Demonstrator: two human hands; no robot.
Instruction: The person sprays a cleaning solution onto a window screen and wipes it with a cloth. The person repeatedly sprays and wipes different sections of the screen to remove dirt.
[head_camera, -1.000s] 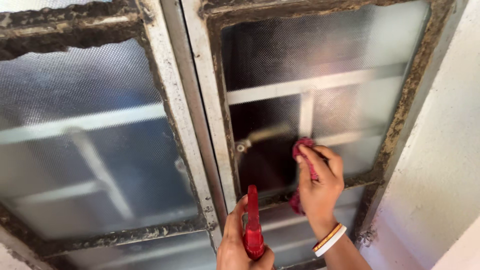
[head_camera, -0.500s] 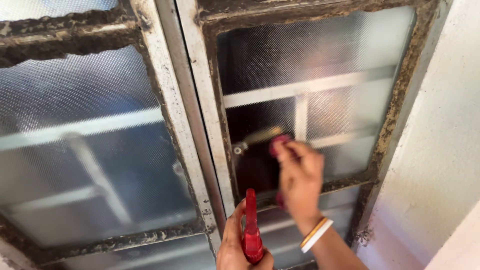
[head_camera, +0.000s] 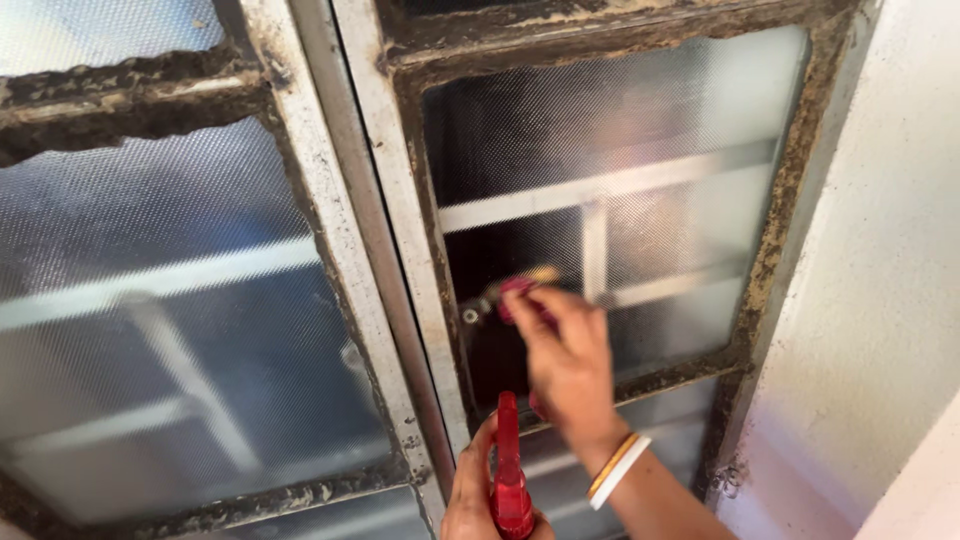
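The right hand (head_camera: 565, 360) is raised against the right window pane (head_camera: 640, 130), its fingers curled together around a red cloth (head_camera: 518, 288); the cloth is pressed flat to the glass at the fingertips, near the pane's lower left corner and just beside the small metal latch (head_camera: 470, 316) on the frame; only a small reddish patch of it shows above the fingers, and another sliver peeks out below the palm, so its full shape cannot be told; the picture is blurred around this hand. Two bangles (head_camera: 617, 468), one orange and one white, ring the right wrist. The left hand (head_camera: 480, 500) sits at the bottom edge of the view, below the right hand, clamped around a red spray bottle (head_camera: 510, 470); the bottle stands upright with its narrow top towards the lower rail of the pane, close to the right palm but apart from the cloth. The glass is frosted with a fine dotted texture; pale bars show dimly through it. The window frame (head_camera: 385, 250) is painted a worn off-white, with dark, crusted putty along every edge of the panes; the left window pane (head_camera: 160, 300) is bluish and streaked. To the right stands a plain white wall (head_camera: 880, 300).
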